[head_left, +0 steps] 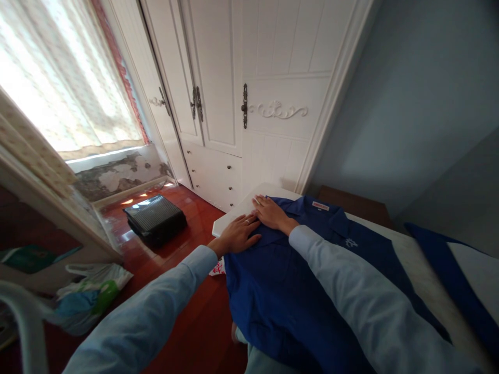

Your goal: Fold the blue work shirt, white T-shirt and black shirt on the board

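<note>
A dark blue work shirt (280, 275) lies spread over a white tabletop (234, 210), its lower part hanging over the near edge. The collar, with a small white and red label (320, 206), points toward the back. My left hand (238, 234) rests flat on the shirt near the table's left end, fingers stretched out and a ring on one finger. Just beyond it my right hand (270, 212) also presses flat on the cloth, its fingertips at the shirt's edge. The two hands almost touch. A white emblem (351, 242) shows on the shirt beside my right forearm.
A white wardrobe (218, 67) stands behind the table. On the red floor at left sits a black case (156, 218). Plastic bags (93, 291) lie at lower left, near a pale curved rail (27, 311). A blue and white item (460, 270) is at right.
</note>
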{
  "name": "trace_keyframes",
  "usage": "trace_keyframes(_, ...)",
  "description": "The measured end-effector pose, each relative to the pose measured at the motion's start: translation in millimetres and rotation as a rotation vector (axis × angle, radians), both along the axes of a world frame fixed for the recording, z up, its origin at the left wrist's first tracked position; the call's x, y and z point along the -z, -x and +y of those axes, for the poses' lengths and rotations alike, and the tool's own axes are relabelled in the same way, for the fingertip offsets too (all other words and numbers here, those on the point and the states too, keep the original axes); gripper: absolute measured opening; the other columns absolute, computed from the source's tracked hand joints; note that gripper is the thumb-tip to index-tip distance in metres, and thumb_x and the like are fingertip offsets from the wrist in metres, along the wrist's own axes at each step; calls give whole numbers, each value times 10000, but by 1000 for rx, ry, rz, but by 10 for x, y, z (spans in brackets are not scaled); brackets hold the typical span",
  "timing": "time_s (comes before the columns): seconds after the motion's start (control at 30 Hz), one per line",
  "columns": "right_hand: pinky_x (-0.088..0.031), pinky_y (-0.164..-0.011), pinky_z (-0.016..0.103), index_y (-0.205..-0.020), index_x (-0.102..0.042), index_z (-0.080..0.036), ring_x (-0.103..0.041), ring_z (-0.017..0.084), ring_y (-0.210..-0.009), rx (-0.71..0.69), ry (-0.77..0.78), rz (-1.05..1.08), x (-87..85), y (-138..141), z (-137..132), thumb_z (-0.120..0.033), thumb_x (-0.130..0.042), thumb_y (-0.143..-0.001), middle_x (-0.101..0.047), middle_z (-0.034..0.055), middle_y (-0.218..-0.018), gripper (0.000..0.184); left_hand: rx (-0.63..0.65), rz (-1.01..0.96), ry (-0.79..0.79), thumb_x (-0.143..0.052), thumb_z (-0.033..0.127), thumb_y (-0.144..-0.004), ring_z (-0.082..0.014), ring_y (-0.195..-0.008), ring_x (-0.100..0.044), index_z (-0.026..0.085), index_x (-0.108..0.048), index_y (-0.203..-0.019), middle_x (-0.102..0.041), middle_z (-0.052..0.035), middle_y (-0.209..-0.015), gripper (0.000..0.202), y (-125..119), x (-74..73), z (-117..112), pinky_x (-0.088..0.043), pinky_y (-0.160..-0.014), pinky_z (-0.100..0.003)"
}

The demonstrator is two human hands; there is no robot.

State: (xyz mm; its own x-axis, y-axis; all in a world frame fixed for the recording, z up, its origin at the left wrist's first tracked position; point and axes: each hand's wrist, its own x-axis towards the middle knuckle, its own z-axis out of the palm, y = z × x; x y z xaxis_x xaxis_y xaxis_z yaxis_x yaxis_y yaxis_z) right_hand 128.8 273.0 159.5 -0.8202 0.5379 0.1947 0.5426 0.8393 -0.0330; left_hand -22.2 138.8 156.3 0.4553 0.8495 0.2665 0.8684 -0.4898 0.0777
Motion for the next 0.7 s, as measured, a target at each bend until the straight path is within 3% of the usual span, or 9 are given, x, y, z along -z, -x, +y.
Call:
trace_keyframes(0.13,-267,-1193,464,-1455,-471,-49,-316,278,-1474,-105,46,-20,61,37,-51,-396,-224,-1057,-398,202,-1552,583,-1,-86,-40,-443,356,-968,-265,-1279,-563,157,-621,-1280,-642,-141,-1317,411,-6,-4,-47,-385,-1154,-432)
trace_keyframes(0.3,-243,-1203,472,-1493,-411,-55,-281,271,-1488,-119,113,-32,106,21,-13,-444,-209,-1060,-372,190,-1570,617,29,-130,-46,-424,294,-956,-241,-1272,-573,184,-642,-1261,-685,-98,-1267,391,-1,5,-75,-389,-1160,-421)
trace_keyframes(0.43,-209,-1216,454,-1527,-341,-41,-227,262,-1507,-112,138,-61,91,-13,43,-474,-193,-1053,-315,197,-1595,658,0,-100,-2,-404,377,-981,-241,-1318,-538,190,-598,-1319,-639,-98,-1350,432,10,-9,-78,-413,-1141,-406)
trace_keyframes(0.7,-172,-1223,491,-1568,-257,-83,-167,262,-1524,81,201,-105,54,-173,223,-557,-174,-1021,-223,155,-1637,728,-39,-1,42,-319,541,-1006,-237,-1447,-376,131,-490,-1412,-450,-150,-1532,602,-21,-49,-68,-309,-1195,-398)
